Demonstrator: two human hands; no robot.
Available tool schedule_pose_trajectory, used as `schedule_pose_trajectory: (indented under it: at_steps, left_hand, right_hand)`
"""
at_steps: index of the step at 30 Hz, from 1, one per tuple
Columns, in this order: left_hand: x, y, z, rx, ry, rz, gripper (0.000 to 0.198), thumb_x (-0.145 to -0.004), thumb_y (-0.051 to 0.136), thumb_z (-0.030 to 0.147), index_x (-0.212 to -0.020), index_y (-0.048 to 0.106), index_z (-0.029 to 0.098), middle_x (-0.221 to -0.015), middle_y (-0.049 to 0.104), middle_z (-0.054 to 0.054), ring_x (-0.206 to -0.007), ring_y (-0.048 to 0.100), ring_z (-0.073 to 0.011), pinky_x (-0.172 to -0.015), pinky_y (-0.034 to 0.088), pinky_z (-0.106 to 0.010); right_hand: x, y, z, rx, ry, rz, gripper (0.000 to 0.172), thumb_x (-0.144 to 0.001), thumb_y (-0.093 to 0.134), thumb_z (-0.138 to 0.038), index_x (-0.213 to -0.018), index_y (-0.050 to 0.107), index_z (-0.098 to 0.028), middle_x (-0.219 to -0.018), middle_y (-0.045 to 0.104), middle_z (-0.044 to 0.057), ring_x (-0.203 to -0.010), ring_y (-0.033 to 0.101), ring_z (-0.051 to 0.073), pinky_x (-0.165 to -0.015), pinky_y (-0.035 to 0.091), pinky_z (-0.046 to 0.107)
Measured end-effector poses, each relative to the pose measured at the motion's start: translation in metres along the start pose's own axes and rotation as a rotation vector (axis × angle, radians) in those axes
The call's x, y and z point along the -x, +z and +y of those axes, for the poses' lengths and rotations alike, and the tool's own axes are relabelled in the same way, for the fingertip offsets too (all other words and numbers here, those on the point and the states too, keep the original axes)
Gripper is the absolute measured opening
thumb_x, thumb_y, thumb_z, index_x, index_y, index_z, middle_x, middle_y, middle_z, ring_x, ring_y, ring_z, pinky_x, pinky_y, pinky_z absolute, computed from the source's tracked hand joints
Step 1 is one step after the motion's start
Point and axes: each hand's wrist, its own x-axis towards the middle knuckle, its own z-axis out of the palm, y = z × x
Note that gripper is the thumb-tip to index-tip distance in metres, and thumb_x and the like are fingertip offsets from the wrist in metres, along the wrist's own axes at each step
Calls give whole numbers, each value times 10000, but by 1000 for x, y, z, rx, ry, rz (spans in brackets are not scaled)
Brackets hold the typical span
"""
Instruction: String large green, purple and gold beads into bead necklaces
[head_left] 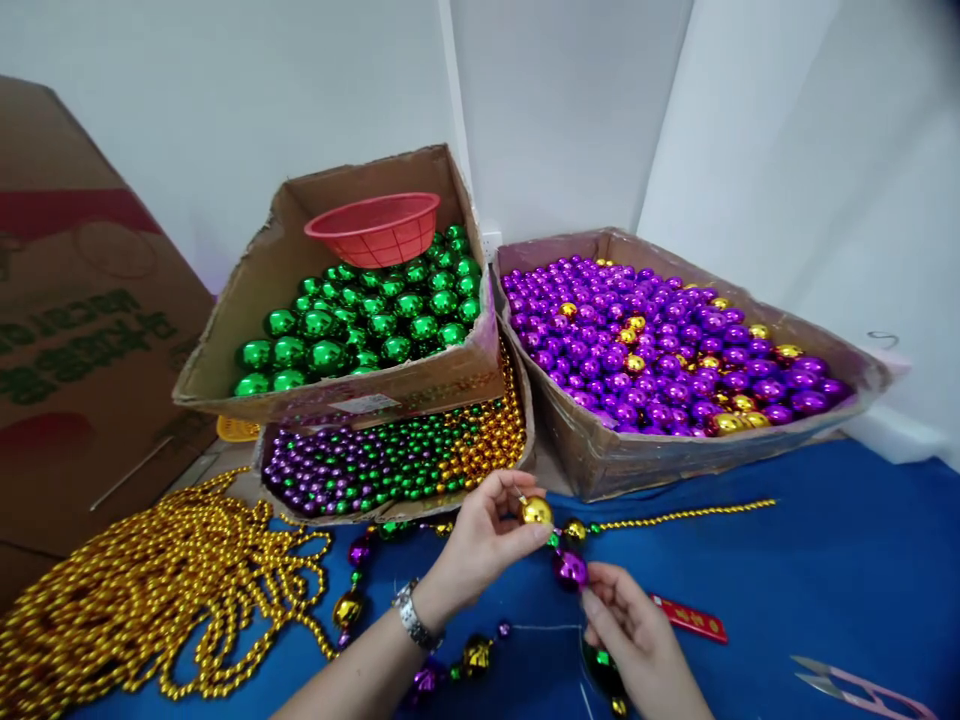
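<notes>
My left hand [495,530], with a silver watch [414,612] on its wrist, pinches a shiny gold ball bead [536,511] between thumb and fingers. Just below it, my right hand [626,615] has its thumb and fingertips closed at the edge of a purple ball bead [570,570]. A small green bead sits between the two balls. The strand [349,608] of purple, green and gold beads lies curved on the blue cloth around my hands. A pale thread [544,627] runs from a small purple bead toward my right hand, which partly hides a dark green ball [602,668].
Behind my hands stand cardboard boxes of green balls [326,357], purple and gold balls [622,335], and small mixed beads [390,455]. A red basket [375,232] rests on the green balls. Gold bead chains [180,580] pile at left. Scissors [862,690] and a red strip [697,620] lie right.
</notes>
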Motion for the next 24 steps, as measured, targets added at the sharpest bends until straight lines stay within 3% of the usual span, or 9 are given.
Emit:
schedule_pose_trajectory:
  at_steps: [4,8,11,13,15,19,21,24]
  left_hand:
    - [11,4,8,-121,49,-61,434,-731,738,247,-1102,524,176,-1091,605,-91,-902,584,-169,-775,488,-289]
    - [21,-8,27,-219,99,-173,489,-800,660,256,-1252,477,215,-1249,551,-118,-1064,565,-228,-877,483,-343]
    - [17,-44,42,-509,175,-62,378,-867,554,287,-1239,521,227,-1205,594,-110,-1047,581,-236,-881,479,-352]
    - [12,-81,50,-919,219,84,310,-856,557,295,-1154,597,219,-1120,640,-109,-1023,588,-250,-909,452,-362]
    - [9,-122,56,-1450,84,217,259,-855,530,301,-1083,627,226,-1081,653,-102,-1020,584,-264,-902,446,-375]
    - [18,-182,59,-1619,-79,320,135,-789,533,181,-831,660,161,-829,657,-142,-877,610,-323,-767,477,-432]
    - [25,-196,56,-1630,-107,314,150,-779,501,136,-753,648,157,-778,645,-135,-811,619,-301,-732,483,-409]
    - [31,-199,52,-1598,-91,308,195,-777,464,91,-772,649,154,-814,644,-137,-810,620,-271,-752,479,-382]
  right_hand:
    - [-4,11,-5,-379,137,56,451,-705,759,-480,-1034,604,-213,-812,581,10,-597,525,103,-535,419,202]
    - [0,11,-16,-443,131,62,454,-691,780,-448,-1053,609,-233,-851,582,16,-631,525,111,-561,428,216]
    - [1,4,-19,-423,133,-3,438,-697,776,-453,-1054,617,-256,-863,578,20,-651,514,123,-589,445,238]
    - [1,-1,-18,-403,132,-29,428,-704,765,-465,-1053,620,-266,-862,574,22,-644,502,130,-583,447,247]
    - [1,-4,-16,-387,124,-40,402,-719,753,-466,-1046,619,-276,-864,570,19,-638,492,128,-573,444,243]
    - [2,-3,-13,-364,118,-56,356,-755,729,-448,-1044,617,-273,-866,568,18,-650,500,123,-577,442,233]
    - [3,-1,-14,-350,114,-59,357,-759,726,-447,-1043,619,-258,-864,574,24,-646,506,122,-575,439,235]
    - [5,5,-18,-307,103,-51,365,-750,728,-461,-1019,629,-234,-845,584,31,-643,516,127,-577,439,240]
